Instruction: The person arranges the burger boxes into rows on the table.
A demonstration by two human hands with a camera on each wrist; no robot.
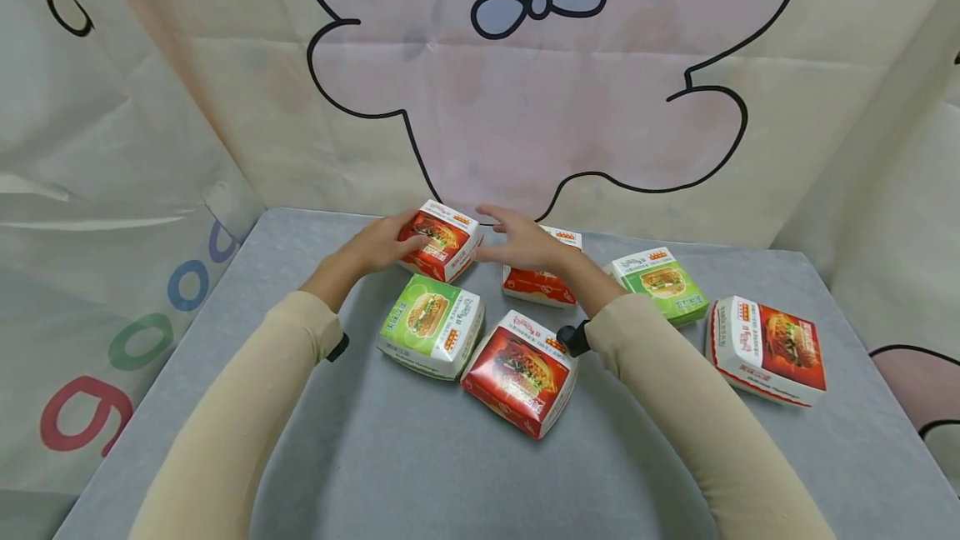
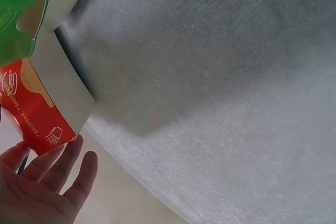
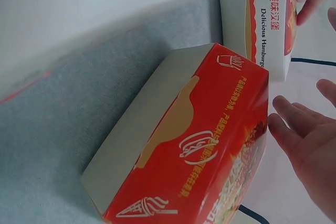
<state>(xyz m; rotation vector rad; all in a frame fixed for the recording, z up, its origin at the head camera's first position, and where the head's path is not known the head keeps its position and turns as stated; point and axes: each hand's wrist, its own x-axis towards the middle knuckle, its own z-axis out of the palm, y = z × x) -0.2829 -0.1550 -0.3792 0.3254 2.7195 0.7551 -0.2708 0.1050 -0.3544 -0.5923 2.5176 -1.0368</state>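
At the back left of the table, my left hand (image 1: 375,245) grips a red and white hamburger box (image 1: 444,242) between its thumb and fingers. The left wrist view shows fingers (image 2: 65,163) against one end of this box (image 2: 39,114). My right hand (image 1: 525,242) is held out with its fingers spread, pointing at the box's right side; the head view does not settle whether they touch. Beneath and behind that hand sits a second red box (image 1: 538,287), partly hidden by it. In the right wrist view, this second box (image 3: 189,135) lies beside the extended right hand (image 3: 312,148).
A green box (image 1: 431,326) and a red box (image 1: 521,373) stand side by side in front of my hands. Farther right are another green box (image 1: 663,283) and another red one (image 1: 772,348). A printed cloth wall (image 1: 637,132) rises behind the grey table (image 1: 465,482).
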